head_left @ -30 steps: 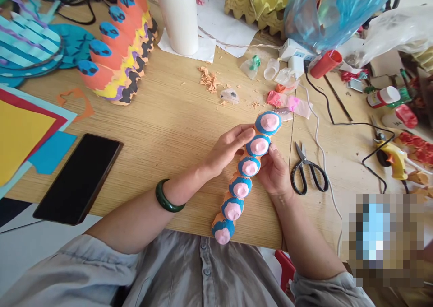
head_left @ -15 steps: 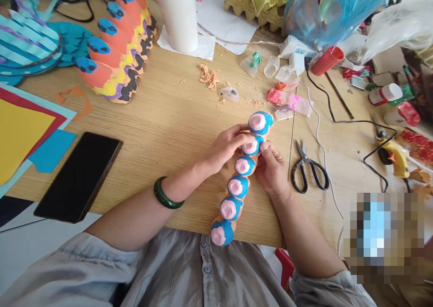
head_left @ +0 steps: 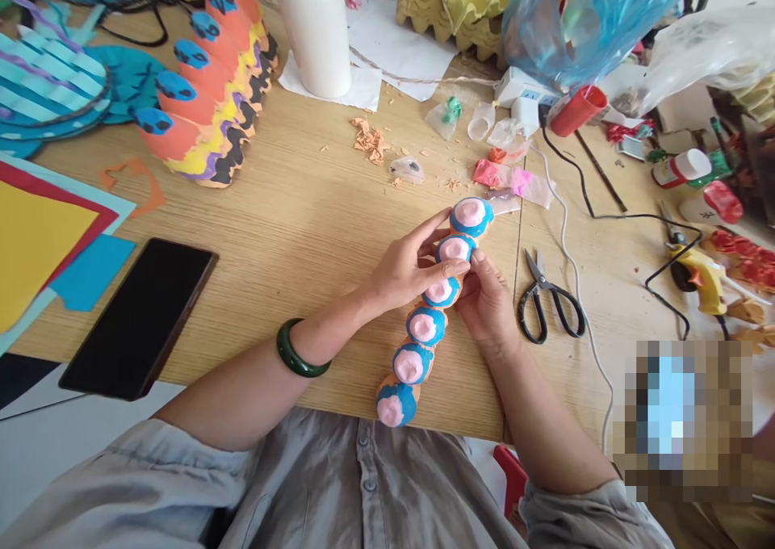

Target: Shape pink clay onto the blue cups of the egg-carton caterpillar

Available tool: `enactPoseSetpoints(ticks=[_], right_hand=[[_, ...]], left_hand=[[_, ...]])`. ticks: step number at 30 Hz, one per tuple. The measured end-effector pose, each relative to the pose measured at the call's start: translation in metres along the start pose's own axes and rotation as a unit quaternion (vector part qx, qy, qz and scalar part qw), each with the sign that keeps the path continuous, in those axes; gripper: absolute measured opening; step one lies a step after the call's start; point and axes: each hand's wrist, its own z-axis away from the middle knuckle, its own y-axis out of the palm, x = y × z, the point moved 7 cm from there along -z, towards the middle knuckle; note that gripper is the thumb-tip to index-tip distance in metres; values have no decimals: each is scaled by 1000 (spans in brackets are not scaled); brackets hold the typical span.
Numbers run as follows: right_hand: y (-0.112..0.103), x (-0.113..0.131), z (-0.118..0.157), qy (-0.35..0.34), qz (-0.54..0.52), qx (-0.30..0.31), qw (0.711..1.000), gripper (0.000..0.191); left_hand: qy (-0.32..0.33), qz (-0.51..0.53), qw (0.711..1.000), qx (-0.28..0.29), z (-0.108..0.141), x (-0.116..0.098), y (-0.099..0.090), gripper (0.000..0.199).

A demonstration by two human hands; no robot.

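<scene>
Over the wooden table [head_left: 315,210], near its front edge, the left hand [head_left: 405,266] and right hand [head_left: 488,303] clamp an egg-carton strip [head_left: 423,325] from both sides around its upper cups. The strip runs diagonally, painted orange, blue and pink; its lower end may hang clear of the table, hard to tell. Scissors [head_left: 548,303] lie just right of the right hand; a phone [head_left: 139,319] lies well left.

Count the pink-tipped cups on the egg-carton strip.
6, in one row along the egg-carton strip: the top two by the fingertips of the left hand, the third beside the right hand, the last three below the hands. None looks hidden.
</scene>
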Motion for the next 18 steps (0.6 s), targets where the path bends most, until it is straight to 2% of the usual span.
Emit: enactPoseSetpoints(ticks=[3,7,10,12,15,18], right_hand=[[-1,-2,-1,14,-7,8,1000,33],[-2,-2,-3,12,-29,-7,999,32],[1,-3,-3,17,-49,3,999,33],[4,-3,-2,22,-47,17,998,34],[5,-2,0,34,-37,23,998,35],[3,0,2,42,-31,10,999,34]], left_hand=[[-8,21,1000,2,-2,4,-3,105],[-17,49,999,8,-7,7,-7,96],[-8,40,999,-9,-7,6,-10,95],[2,29,1000,2,-7,1,-9,98],[9,20,1000,15,-5,-6,-7,86],[14,20,1000,-19,-6,-10,-12,78]])
